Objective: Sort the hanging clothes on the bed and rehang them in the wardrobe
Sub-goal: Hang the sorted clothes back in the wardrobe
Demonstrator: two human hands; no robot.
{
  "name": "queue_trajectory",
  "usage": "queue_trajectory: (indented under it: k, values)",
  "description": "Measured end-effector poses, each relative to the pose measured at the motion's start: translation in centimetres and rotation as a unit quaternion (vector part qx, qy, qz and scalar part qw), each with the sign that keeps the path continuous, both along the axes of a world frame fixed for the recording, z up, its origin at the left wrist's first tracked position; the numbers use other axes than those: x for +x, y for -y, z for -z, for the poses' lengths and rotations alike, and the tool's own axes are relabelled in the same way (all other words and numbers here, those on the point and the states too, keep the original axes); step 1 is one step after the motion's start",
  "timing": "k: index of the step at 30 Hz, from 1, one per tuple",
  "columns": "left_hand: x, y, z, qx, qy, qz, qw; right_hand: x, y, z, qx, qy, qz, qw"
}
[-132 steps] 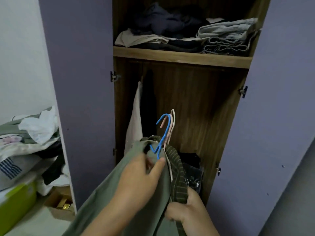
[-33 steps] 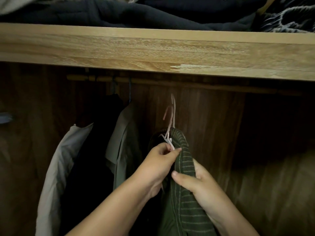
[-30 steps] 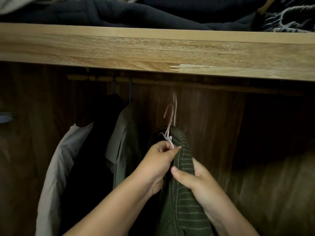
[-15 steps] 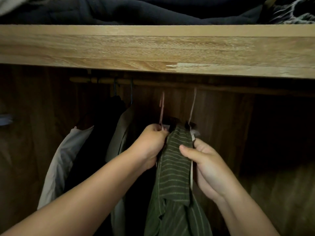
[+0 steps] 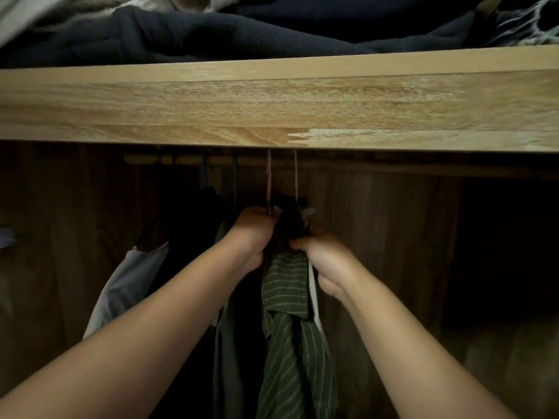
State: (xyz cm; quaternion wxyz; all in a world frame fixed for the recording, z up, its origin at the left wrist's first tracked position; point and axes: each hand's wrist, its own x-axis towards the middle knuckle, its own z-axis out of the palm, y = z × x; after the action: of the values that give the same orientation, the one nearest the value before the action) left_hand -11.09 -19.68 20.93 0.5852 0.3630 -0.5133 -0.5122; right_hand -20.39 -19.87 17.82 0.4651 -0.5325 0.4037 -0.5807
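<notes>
One wooden shelf (image 5: 272, 101) spans the wardrobe above one rail (image 5: 348, 166). One green striped shirt (image 5: 287, 313) hangs between two hands. Left hand (image 5: 251, 234) grips one pink hanger hook (image 5: 268, 182); right hand (image 5: 325, 258) pinches the shirt beside a second hook (image 5: 295, 176). Since half a second ago, both hooks have risen to rail height.

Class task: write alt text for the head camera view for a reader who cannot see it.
Two hands, left and right, grip a green striped shirt beneath the wardrobe rail, under a wooden shelf.
</notes>
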Motion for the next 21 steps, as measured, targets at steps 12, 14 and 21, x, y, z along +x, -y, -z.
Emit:
queue_trajectory:
  k: [12, 14, 21]
  values:
    - [2.3, 2.7, 1.8, 0.044, 0.109, -0.134, 0.984, 2.0, -0.1, 1.6, 0.029, -0.095, -0.006, 0.995]
    - [2.6, 3.0, 2.2, 0.042, 0.161, -0.149, 0.975, 2.1, -0.7, 2.1, 0.015, -0.098, -0.019, 0.995]
    - [3.1, 2.3, 4.9, 0.089, 0.189, -0.118, 0.971, 1.7, -2.0, 4.2, -0.007, -0.175, -0.002, 0.985]
